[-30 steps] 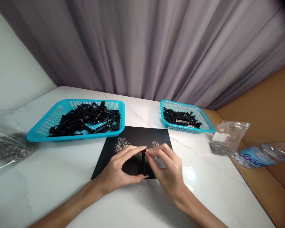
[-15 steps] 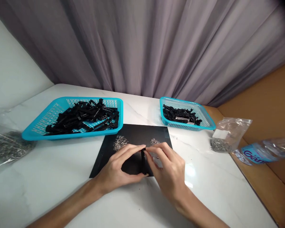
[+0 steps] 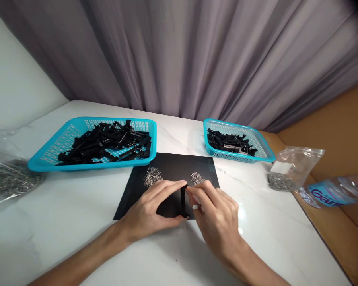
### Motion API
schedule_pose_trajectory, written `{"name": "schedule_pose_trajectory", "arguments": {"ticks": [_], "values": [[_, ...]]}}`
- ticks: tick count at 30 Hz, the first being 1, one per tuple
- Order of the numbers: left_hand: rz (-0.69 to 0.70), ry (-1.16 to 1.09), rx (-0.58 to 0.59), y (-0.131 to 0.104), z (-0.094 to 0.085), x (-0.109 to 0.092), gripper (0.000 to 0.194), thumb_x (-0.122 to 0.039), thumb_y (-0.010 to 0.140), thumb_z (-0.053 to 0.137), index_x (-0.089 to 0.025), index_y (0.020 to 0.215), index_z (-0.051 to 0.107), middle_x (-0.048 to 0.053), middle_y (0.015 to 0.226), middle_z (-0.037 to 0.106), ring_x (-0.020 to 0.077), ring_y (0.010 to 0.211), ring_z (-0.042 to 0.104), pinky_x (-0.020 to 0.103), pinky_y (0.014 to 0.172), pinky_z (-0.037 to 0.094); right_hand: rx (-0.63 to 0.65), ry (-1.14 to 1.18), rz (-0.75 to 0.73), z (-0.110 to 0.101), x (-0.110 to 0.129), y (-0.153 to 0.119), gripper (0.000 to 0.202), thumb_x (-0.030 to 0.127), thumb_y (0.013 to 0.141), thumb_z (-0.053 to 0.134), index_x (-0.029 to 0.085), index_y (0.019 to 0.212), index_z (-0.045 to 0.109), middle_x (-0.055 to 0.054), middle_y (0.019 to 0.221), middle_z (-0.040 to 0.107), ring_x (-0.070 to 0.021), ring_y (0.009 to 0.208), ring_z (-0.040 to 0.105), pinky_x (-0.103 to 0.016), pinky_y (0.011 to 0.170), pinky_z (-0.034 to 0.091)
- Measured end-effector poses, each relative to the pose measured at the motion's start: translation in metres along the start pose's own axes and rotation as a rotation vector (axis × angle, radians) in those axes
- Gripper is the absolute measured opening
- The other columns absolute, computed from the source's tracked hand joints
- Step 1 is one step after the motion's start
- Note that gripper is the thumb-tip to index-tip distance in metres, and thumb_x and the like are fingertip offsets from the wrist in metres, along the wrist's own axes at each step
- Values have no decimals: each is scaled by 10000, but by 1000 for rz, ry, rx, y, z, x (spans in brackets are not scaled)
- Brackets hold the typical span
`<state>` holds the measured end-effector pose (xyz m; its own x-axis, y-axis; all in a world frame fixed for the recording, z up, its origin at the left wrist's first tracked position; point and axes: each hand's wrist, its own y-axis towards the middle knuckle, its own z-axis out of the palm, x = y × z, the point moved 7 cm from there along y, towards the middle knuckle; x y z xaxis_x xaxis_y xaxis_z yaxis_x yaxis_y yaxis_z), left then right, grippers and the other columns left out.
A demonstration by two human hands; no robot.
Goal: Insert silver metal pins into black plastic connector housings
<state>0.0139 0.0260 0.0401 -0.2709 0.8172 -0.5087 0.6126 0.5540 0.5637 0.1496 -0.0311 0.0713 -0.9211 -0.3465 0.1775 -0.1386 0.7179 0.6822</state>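
My left hand (image 3: 150,208) holds a narrow black plastic part (image 3: 183,202) lengthwise, with the thumb at its near end and fingertips at its far end. My right hand (image 3: 214,206) is closed, its thumb and forefinger at the part's far end. A small whitish piece (image 3: 196,206) shows beneath those fingers; its kind and whatever the fingertips pinch are hidden. Beneath both hands lies a black mat (image 3: 171,161). On it are two heaps of tiny shiny metal pieces, a left heap (image 3: 152,176) and a right heap (image 3: 197,178).
A large blue basket (image 3: 92,167) of black plastic parts stands at left, a smaller blue basket (image 3: 241,158) of similar parts at right. Clear bags of metal pieces lie at far left (image 3: 13,176) and right (image 3: 283,180). A plastic bottle (image 3: 331,192) lies beyond the right bag.
My right hand has shifted slightly right, and more of the black part and the whitish piece shows. The left hand keeps its hold. The whole view has shifted slightly.
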Motion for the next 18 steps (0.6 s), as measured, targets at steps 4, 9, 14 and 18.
{"name": "schedule_pose_trajectory", "arguments": {"ticks": [4, 9, 14, 18], "values": [[59, 52, -6, 1, 2, -4, 676, -168, 860, 744, -226, 1481, 483, 95, 1267, 702, 256, 1133, 691, 402, 998, 593, 23, -42, -12, 1, 0, 2, 255, -2, 922, 481, 201, 875, 629, -20, 772, 670, -154, 555, 484, -321, 555, 319], [23, 10, 0, -2, 4, -1, 665, -182, 865, 761, -223, 1471, 491, 105, 1310, 681, 257, 1161, 676, 402, 1020, 578, -6, -21, -3, 1, 3, -3, 252, 12, 966, 493, 196, 994, 663, -33, 849, 708, -144, 570, 520, -317, 568, 340], [-105, -134, -6, -3, 3, 8, 699, -217, 798, 829, -235, 1435, 542, 100, 1289, 672, 258, 1131, 683, 386, 1009, 578, -43, 100, 40, 5, 2, -14, 362, 16, 976, 478, 195, 1242, 648, -67, 1034, 746, -163, 731, 652, -307, 604, 431], [-149, -220, -11, -1, 2, 11, 721, -243, 751, 870, -246, 1408, 572, 83, 1219, 686, 237, 1055, 686, 364, 952, 591, -29, 214, 74, 5, -5, -10, 306, 79, 987, 543, 217, 1216, 692, -66, 1038, 763, -169, 756, 694, -308, 613, 477]]}}
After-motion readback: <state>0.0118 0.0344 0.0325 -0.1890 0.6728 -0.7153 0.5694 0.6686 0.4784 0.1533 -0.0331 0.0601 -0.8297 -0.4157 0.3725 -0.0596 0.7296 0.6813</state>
